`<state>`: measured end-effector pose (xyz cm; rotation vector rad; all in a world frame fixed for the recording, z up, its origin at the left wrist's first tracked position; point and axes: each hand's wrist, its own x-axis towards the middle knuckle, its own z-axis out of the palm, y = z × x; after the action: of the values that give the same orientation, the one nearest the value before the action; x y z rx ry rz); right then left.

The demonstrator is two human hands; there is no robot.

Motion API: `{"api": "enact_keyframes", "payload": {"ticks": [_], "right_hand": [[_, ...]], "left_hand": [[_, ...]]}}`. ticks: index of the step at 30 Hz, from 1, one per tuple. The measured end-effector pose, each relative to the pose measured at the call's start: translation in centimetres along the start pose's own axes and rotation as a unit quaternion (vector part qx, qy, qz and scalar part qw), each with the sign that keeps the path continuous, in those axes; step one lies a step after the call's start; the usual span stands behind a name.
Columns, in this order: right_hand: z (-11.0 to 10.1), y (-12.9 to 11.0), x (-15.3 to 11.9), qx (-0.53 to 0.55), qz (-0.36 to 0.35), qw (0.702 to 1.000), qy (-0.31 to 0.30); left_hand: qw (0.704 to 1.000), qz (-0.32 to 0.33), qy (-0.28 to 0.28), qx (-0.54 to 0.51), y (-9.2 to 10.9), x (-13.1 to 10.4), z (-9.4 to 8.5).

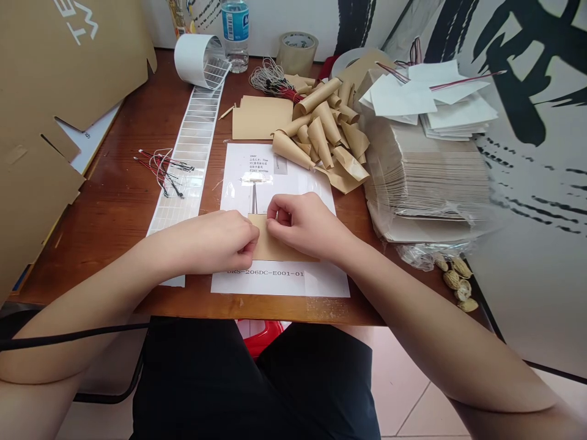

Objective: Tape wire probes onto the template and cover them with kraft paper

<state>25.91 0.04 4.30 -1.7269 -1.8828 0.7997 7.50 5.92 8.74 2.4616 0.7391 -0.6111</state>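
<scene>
In front of me a flat piece of brown paper lies on a printed white sheet. My left hand is closed at the paper's left end, its fingertips turned under and hidden. Close by, my right hand rests over the paper's upper edge with thumb and curled fingers drawn together. What either hand pinches, if anything, is hidden. Just above the paper, between the hands, thin dark lines run up the white sheet under a clear cover.
Left of the sheet, a label strip runs from its roll, with several wires on it. Rolled brown papers heap up behind. A bagged stack stands right; a cardboard box left; a water bottle at back.
</scene>
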Motion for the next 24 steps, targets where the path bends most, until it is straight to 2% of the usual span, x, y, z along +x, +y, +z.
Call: {"api": "enact_keyframes", "payload": {"ticks": [4, 8, 15, 24], "right_hand": [[-0.1, -0.1, 0.0, 0.0, -0.004, 1.0, 0.001], [-0.4, -0.4, -0.3, -0.011, -0.018, 1.0, -0.017], [0.6, -2.0, -1.5, -0.032, -0.103, 0.988, -0.115], [1.8, -2.1, -1.7, -0.086, -0.113, 0.982, -0.122]], "left_hand": [[1.0, -0.024, -0.001, -0.018, -0.3, -0.1, -0.3], [0.999, -0.015, -0.001, -0.046, -0.9, -0.1, -0.6], [0.998, -0.039, 0.027, -0.038, -1.5, -0.2, -1.2], [0.998, -0.042, 0.027, -0.038, -1.4, -0.4, -1.3]]}}
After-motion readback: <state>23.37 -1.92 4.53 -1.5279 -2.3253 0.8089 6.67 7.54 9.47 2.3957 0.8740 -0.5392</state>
